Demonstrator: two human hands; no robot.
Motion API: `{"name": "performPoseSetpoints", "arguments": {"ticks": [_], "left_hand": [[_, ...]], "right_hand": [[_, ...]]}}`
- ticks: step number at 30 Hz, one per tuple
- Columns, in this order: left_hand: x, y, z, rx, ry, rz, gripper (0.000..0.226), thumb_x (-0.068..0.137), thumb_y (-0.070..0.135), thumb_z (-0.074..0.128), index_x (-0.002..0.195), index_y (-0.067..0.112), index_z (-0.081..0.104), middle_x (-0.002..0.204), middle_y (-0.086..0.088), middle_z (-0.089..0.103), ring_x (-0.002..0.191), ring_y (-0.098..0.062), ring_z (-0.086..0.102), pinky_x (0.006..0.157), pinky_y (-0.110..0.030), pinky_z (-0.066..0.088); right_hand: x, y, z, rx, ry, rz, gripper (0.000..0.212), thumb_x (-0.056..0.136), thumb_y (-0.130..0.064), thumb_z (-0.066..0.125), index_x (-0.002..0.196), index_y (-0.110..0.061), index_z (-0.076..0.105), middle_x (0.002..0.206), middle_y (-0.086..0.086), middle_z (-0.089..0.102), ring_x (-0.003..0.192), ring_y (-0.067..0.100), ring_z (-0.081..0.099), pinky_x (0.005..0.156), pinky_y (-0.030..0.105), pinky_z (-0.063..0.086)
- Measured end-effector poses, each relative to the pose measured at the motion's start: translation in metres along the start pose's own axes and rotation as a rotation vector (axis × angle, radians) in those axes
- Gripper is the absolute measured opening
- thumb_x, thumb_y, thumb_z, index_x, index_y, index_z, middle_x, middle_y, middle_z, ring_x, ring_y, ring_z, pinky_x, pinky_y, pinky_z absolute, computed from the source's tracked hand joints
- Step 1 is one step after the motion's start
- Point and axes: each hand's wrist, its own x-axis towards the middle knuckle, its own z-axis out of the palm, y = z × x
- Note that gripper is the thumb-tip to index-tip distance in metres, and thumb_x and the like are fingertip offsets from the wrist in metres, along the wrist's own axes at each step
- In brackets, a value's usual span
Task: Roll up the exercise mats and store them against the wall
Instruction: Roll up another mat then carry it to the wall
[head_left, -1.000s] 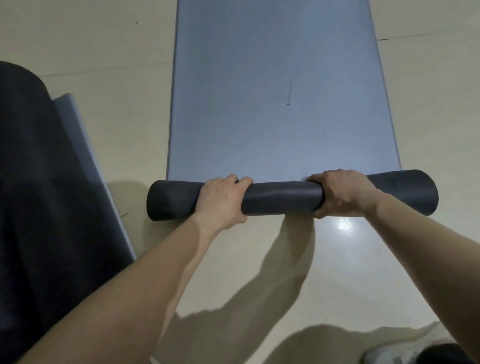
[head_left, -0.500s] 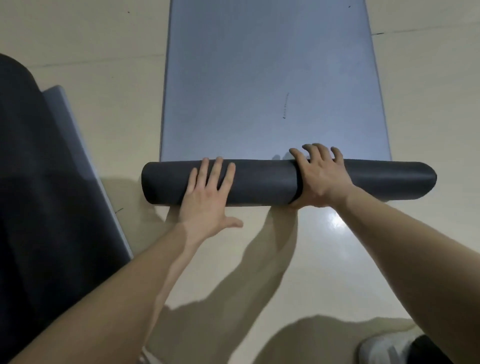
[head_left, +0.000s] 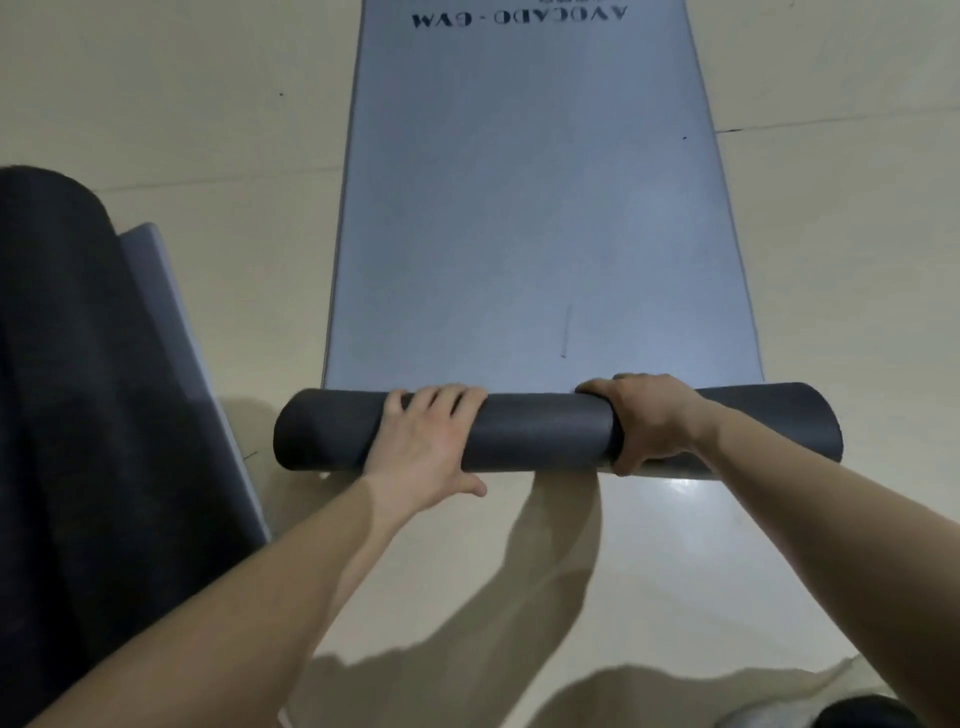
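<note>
A grey-blue exercise mat (head_left: 524, 208) lies flat on the floor and runs away from me, with dark lettering at its far end. Its near end is wound into a dark roll (head_left: 545, 431) lying crosswise. My left hand (head_left: 421, 447) rests over the left half of the roll, fingers curled across the top and thumb out on the near side. My right hand (head_left: 649, 421) is wrapped around the right half of the roll, fingers over the top.
A second mat (head_left: 78, 389), dark side up with a grey edge showing, lies along the left. Pale beige floor (head_left: 208, 130) surrounds both mats. A shoe (head_left: 857, 714) shows at the bottom right corner.
Both hands went from flat, spread fingers on the roll to curled around it. The roll has travelled further along the mat, and the lettering at the far end has come into view.
</note>
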Motion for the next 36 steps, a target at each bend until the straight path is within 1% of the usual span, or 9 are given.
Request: {"name": "performPoseSetpoints", "arguments": {"ticks": [2,7,11,14,18,21,29,32,36], "left_hand": [[-0.011,0.001,0.009,-0.054,-0.067,0.062,0.096,0.065,0.071,0.079,0.144,0.037,0.037,0.143,0.01,0.053,0.125,-0.021,0.054,0.103,-0.041,0.04],[0.053,-0.027,-0.028,-0.309,-0.341,0.011,0.098,0.056,0.067,0.088,0.143,0.043,0.049,0.135,0.007,0.064,0.118,-0.024,0.06,0.094,-0.039,0.049],[0.031,-0.016,-0.004,-0.158,0.048,-0.092,0.096,0.077,0.07,0.072,0.157,0.035,0.034,0.163,0.002,0.036,0.148,-0.029,0.035,0.12,-0.05,0.028],[0.015,-0.006,0.028,0.146,0.062,-0.064,0.134,0.069,0.083,0.067,0.163,0.023,-0.009,0.172,-0.009,-0.003,0.157,-0.041,-0.001,0.124,-0.058,0.003],[0.071,-0.028,0.016,0.098,0.097,-0.041,0.127,0.06,0.071,0.079,0.158,0.03,0.009,0.16,0.0,0.032,0.147,-0.03,0.031,0.122,-0.048,0.02],[0.097,-0.042,-0.019,-0.015,-0.048,0.019,0.114,0.053,0.066,0.079,0.151,0.034,0.031,0.138,0.006,0.055,0.122,-0.026,0.056,0.106,-0.043,0.041],[-0.012,-0.003,0.008,0.048,-0.064,-0.036,0.112,0.063,0.073,0.077,0.153,0.028,0.028,0.148,0.001,0.047,0.134,-0.025,0.047,0.115,-0.043,0.033],[0.006,-0.016,-0.011,-0.099,-0.235,-0.022,0.102,0.056,0.069,0.083,0.144,0.036,0.043,0.132,0.006,0.061,0.115,-0.024,0.059,0.098,-0.04,0.048],[0.049,-0.029,-0.05,-0.264,-0.414,-0.023,0.098,0.053,0.063,0.092,0.139,0.041,0.051,0.131,0.008,0.065,0.113,-0.022,0.061,0.092,-0.038,0.05]], "right_hand": [[-0.013,-0.005,0.014,0.005,-0.035,0.012,0.088,0.064,-0.045,0.085,0.141,-0.045,0.043,0.124,-0.012,0.064,0.109,0.017,0.062,0.096,0.033,0.048],[-0.032,-0.01,0.076,-0.057,0.424,0.082,0.114,0.067,-0.048,0.083,0.16,-0.023,0.022,0.163,0.01,0.033,0.151,0.035,0.028,0.123,0.052,0.017],[0.004,0.0,0.055,-0.165,0.476,0.08,0.134,0.051,-0.059,0.092,0.157,-0.019,0.021,0.157,0.014,0.037,0.148,0.038,0.031,0.117,0.057,0.025],[0.023,0.006,0.029,-0.198,0.459,0.071,0.133,0.048,-0.068,0.088,0.154,-0.021,0.025,0.157,0.016,0.035,0.149,0.04,0.026,0.118,0.063,0.021],[0.027,0.006,0.049,-0.285,0.547,0.173,0.121,0.056,-0.042,0.089,0.157,-0.017,0.027,0.154,0.019,0.037,0.143,0.043,0.033,0.116,0.063,0.014],[0.041,0.013,0.015,-0.307,0.534,0.138,0.1,0.063,-0.045,0.082,0.146,-0.026,0.031,0.132,0.009,0.052,0.119,0.036,0.05,0.106,0.056,0.036],[-0.01,-0.009,0.002,-0.126,0.035,0.029,0.101,0.061,-0.056,0.085,0.147,-0.044,0.034,0.128,-0.006,0.057,0.115,0.023,0.057,0.094,0.038,0.048],[-0.024,-0.018,0.022,-0.099,0.166,0.112,0.107,0.065,-0.053,0.084,0.154,-0.036,0.028,0.148,-0.003,0.05,0.135,0.026,0.048,0.121,0.053,0.028],[-0.036,-0.026,0.055,-0.184,0.306,0.165,0.14,0.065,-0.056,0.087,0.163,-0.026,-0.008,0.169,0.009,0.009,0.157,0.035,0.009,0.123,0.062,0.007]]}}
